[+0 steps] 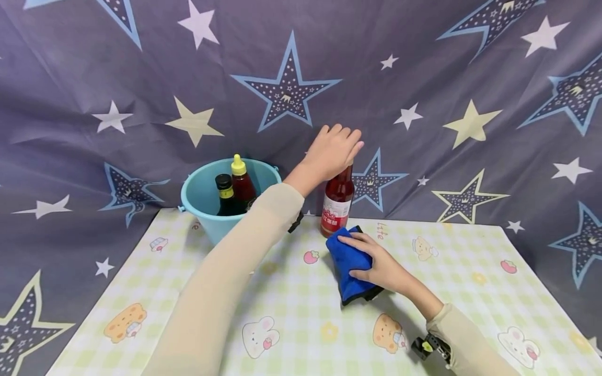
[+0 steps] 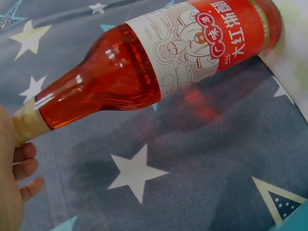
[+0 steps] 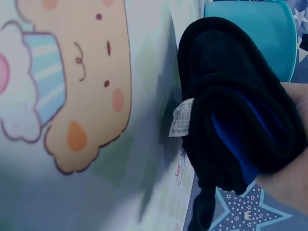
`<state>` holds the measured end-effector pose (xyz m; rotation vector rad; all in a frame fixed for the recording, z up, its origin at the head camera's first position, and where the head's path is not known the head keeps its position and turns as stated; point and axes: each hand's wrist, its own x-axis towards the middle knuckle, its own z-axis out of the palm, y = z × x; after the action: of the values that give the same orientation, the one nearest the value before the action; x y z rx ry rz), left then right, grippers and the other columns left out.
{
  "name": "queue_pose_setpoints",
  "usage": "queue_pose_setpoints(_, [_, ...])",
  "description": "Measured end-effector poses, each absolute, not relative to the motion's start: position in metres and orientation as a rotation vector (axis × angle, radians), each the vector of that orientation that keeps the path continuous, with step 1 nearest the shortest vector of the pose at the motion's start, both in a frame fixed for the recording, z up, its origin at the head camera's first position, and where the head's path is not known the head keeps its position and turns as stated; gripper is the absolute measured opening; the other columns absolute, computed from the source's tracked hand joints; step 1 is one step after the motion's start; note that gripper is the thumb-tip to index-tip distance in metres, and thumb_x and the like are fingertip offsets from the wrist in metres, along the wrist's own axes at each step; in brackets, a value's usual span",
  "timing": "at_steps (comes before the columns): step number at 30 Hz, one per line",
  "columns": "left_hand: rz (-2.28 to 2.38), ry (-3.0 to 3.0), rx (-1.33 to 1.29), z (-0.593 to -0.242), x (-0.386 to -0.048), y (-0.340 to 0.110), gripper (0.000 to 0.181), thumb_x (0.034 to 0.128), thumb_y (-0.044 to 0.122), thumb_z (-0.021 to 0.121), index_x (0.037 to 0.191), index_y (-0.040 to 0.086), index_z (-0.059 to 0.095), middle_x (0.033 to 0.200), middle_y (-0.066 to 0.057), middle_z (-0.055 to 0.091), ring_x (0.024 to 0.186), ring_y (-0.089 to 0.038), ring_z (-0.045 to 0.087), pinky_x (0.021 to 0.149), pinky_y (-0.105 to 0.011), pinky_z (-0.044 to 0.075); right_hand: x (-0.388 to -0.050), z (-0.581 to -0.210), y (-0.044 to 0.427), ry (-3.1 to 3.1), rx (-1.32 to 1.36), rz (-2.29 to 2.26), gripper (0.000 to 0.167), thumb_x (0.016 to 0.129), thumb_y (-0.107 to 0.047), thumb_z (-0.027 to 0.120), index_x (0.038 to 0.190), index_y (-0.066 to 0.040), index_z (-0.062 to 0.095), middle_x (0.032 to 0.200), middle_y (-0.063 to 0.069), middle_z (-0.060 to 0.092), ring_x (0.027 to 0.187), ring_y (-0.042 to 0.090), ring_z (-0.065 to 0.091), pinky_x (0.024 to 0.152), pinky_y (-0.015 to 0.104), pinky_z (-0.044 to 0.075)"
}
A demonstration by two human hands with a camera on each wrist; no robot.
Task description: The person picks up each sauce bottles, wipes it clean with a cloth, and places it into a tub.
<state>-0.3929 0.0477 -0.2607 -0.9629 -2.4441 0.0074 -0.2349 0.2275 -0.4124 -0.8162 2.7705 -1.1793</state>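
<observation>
The tall glass bottle of red liquid with a red-and-white paper label [image 1: 337,201] stands to the person's right of the round light-blue plastic bucket [image 1: 207,222], near the back edge of the pale-green checked table cover [image 1: 291,324]. Its long axis runs close to upright, neck at the top and base down by the cover. The left hand [image 1: 331,149] has it from above, fingers curled round the neck at a pale band [image 2: 31,120], while the forearm in its beige sleeve [image 1: 226,277] reaches across in front of the bucket.

The right hand [image 1: 378,266] is on that same right side of the bucket, but lower and closer to the person. Its fingers and thumb grip a folded bright-blue cloth with black edging [image 1: 350,261], a small white tag [image 3: 182,118] poking out of it. What counts, to my eye, is how that cloth sits against the bottle: from the right fingertips the bottle rises just beyond, a touch toward the bucket, and the cloth overlaps the front of its base in the head view. Whether the two touch I can't make out. So the right hand is the nearer one to the base, and the left is the one at the neck
</observation>
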Motion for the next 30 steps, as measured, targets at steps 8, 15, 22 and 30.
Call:
queue_pose_setpoints(8, [-0.028,-2.196,-1.001,-0.257,-0.386,0.045,0.033,0.1104,0.034,0.041,0.117,0.01,0.063,0.098,-0.008,0.073,0.095,-0.026,0.065,0.086,-0.036,0.048,-0.235,-0.406,0.235,2.772,-0.78,-1.191,0.072,0.085,-0.004,0.08,0.15,-0.015,0.051,0.158,0.026,0.035,0.144,0.053,0.036,0.108,0.07,0.038])
queue_pose_setpoints(15, [-0.021,-2.071,-0.927,-0.257,-0.38,0.038,0.029,0.1081,0.029,0.044,0.103,0.01,0.066,0.079,-0.007,0.07,0.077,-0.023,0.064,0.072,-0.033,0.047,-0.237,-0.401,0.244,2.783,-0.752,-1.162,0.071,0.087,-0.006,0.079,0.151,-0.016,0.05,0.159,0.025,0.034,0.145,0.055,0.032,0.109,0.07,0.036])
queue_pose_setpoints(22, [-0.051,-2.011,-0.826,-0.263,-0.377,0.027,0.026,0.1028,0.021,0.051,0.087,0.008,0.066,0.064,-0.006,0.064,0.065,-0.022,0.061,0.063,-0.032,0.046,-0.236,-0.403,0.252,2.793,-0.733,-1.136,0.072,0.086,-0.005,0.079,0.151,-0.015,0.05,0.158,0.027,0.035,0.145,0.056,0.031,0.109,0.072,0.035])
queue_pose_setpoints(30, [-0.067,-1.982,-0.891,-0.263,-0.36,0.026,0.027,0.0996,0.019,0.053,0.078,0.008,0.066,0.058,-0.005,0.06,0.057,-0.02,0.056,0.057,-0.03,0.042,-0.233,-0.404,0.254,2.806,-0.718,-1.129,0.07,0.086,-0.006,0.079,0.15,-0.013,0.051,0.157,0.029,0.035,0.145,0.058,0.03,0.107,0.073,0.035])
